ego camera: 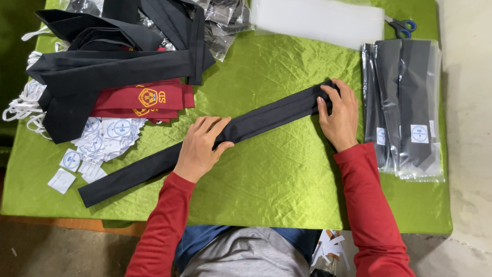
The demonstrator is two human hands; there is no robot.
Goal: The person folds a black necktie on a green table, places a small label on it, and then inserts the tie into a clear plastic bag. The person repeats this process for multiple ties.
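A long black necktie [266, 118] lies slantwise across the green satin tablecloth [277, 179], its narrow end near the lower left. My left hand [201, 146] presses down on the tie's middle, thumb under the edge. My right hand [339, 115] holds the wide end at the upper right, fingers curled over the fold. Both sleeves are red.
A heap of black ties [113, 56] and dark red ties with a yellow emblem [148, 100] sits at the upper left, beside white round-marked labels [100, 138] and white elastic bands [23, 105]. Bagged ties [405, 102] are stacked at right. Clear bags [318, 20] and blue-handled scissors [402, 26] lie at the back.
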